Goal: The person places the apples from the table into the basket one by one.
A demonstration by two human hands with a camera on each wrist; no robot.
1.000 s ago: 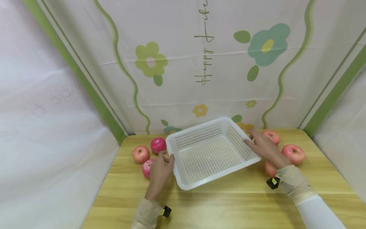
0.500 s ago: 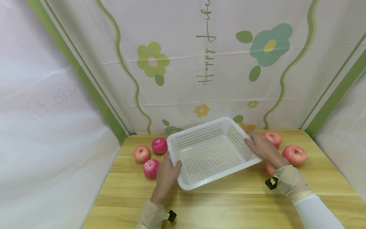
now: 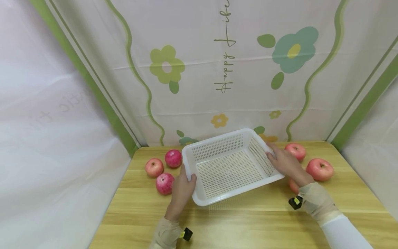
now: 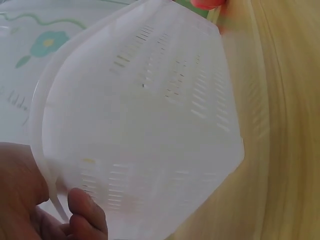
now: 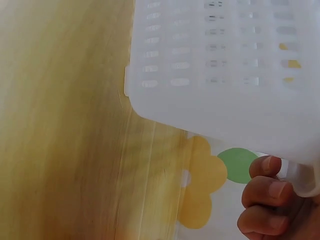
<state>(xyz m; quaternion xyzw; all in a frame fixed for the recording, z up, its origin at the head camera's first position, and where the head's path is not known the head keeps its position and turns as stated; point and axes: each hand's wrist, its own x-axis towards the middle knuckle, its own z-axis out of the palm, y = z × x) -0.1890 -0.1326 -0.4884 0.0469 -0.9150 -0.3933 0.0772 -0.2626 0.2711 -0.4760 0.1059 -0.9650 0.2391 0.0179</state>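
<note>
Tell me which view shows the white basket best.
The head view: it takes in the white basket almost whole, inside and rim. The left wrist view shows outer walls and some rim close up; the right wrist view, mainly a slotted outer wall, cut off by the frame.

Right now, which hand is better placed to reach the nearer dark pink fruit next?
Probably the left hand: it grips the white basket beside that dark pink fruit, while the right hand grips the opposite end.
</note>
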